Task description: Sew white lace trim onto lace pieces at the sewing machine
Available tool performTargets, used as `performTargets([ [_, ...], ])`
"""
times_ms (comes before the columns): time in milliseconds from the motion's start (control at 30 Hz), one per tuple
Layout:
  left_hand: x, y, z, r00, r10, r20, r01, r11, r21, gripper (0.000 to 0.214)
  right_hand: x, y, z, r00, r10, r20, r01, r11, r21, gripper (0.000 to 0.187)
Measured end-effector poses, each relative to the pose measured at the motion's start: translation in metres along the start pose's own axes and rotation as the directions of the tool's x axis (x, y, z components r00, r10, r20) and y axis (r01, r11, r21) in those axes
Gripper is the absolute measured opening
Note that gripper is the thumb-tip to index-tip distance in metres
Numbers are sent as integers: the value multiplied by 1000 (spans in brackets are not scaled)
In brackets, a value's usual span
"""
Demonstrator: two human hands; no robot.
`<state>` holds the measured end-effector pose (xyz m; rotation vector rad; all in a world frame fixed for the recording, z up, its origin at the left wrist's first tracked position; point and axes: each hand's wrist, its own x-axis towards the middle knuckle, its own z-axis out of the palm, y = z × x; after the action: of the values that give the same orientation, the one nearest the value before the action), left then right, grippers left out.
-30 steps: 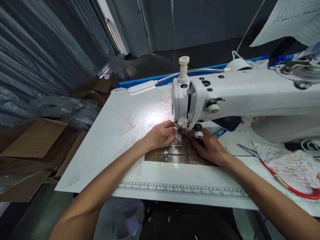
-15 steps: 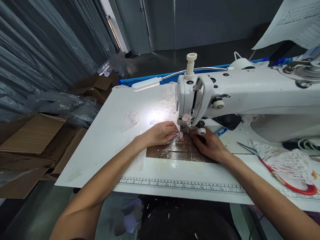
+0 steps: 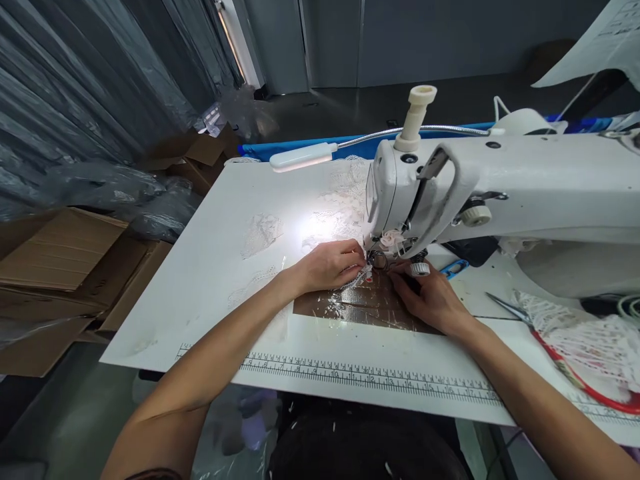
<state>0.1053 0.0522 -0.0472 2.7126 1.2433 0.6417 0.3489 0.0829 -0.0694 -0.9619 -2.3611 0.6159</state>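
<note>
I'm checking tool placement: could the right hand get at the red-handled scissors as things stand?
Probably yes: the scissors lie to the right of the right hand, with nothing standing between, though white lace covers part of them.

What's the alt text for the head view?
A person's left hand holds white lace at the needle end of a white sewing machine, with the right hand on the opposite side. Red-handled scissors lie farther right on the table.

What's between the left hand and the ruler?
In the head view, a brown sheet sprinkled with white bits, then a strip of white tabletop.
</note>
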Motion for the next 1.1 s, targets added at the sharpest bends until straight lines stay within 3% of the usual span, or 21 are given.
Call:
performTargets([
  [233, 2, 7, 2, 996, 73, 58, -85, 963, 256, 28, 1, -6, -2, 998, 60, 10, -59, 996, -61, 25],
  [467, 1, 6, 7, 995, 94, 16, -96, 964, 247, 28, 1, -14, 2, 995, 14, 96, 10, 970, -243, 32],
  [567, 0, 5, 6, 992, 116, 46, -124, 953, 276, 28, 1, -18, 4, 995, -15, 95, 43, 953, -300, 35],
  [733, -1, 4, 3, 984, 164, 76, -181, 912, 370, 28, 1, -20, 6, 996, -30, 79, 52, 957, -285, 37],
  [1100, 1, 7, -1, 966, 226, 125, -258, 834, 488, 25, 7, -12, 3, 994, 56, 97, -46, 994, -99, 33],
])
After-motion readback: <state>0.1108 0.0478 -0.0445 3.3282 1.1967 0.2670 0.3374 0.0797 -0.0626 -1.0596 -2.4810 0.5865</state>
